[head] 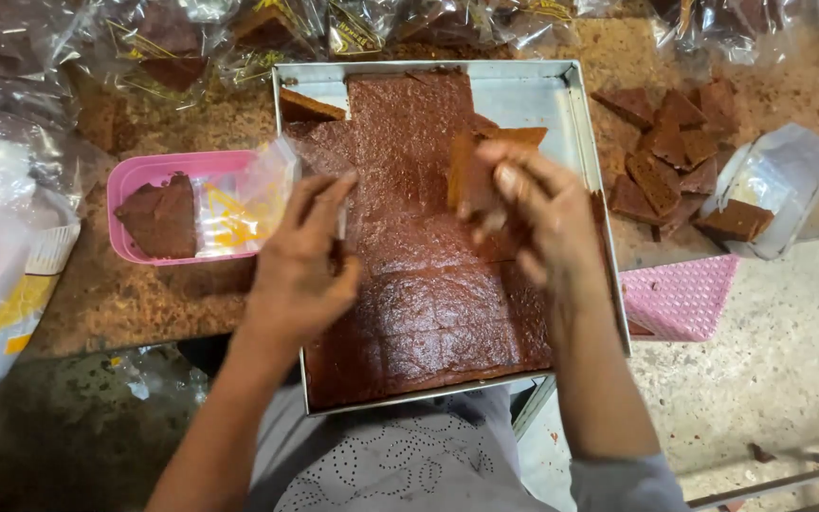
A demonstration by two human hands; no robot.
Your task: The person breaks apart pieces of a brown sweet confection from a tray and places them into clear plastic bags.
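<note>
Nearby, pink tray [135, 175] left of baking tin [561, 104], right grip [523, 204] pinching brown slab [471, 175], left grip [300, 270] unclear.

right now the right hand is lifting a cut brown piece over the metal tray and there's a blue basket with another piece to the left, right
Not quite: the basket is pink, not blue, as the head view shows. The rest holds: the right hand lifts a cut brown piece over the metal tray, and the basket on the left holds another piece.

slab [419, 284]: dark red-brown, scored grid | tray [561, 104]: silver-grey | basket [144, 175]: pink | mat [680, 296]: pink, dotted
</note>
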